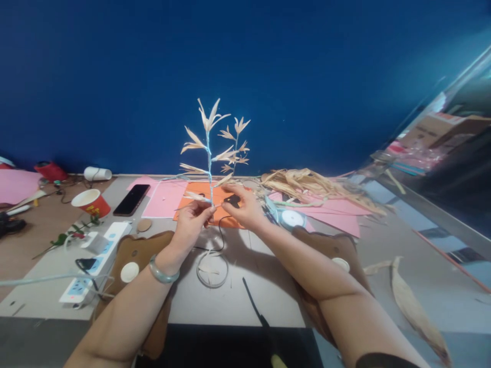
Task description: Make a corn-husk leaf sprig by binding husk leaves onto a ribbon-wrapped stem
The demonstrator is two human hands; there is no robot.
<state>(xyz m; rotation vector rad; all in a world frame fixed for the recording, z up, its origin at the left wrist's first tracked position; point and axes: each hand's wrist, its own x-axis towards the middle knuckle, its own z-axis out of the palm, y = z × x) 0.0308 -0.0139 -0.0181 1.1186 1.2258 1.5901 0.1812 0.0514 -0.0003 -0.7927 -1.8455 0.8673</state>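
Observation:
An upright branch wrapped in pale blue, with pointed cream husk-like leaves along it, rises in front of me. My left hand pinches it low on its stem. Beside the stem, my right hand has its thumb and finger closed; a small pinkish bit shows at the tips, too small to name. Behind stands a second, thinner branch with similar leaves; its base is hidden. Below my hands lies a wire ring with a pale scrap inside. A white-topped spool lies right of my right hand.
Dried husks lie in a heap at the back right, on pink paper. At left are a power strip, a paper cup and a phone. A dark, thin-bladed tool lies near the front edge. A blue wall rises behind.

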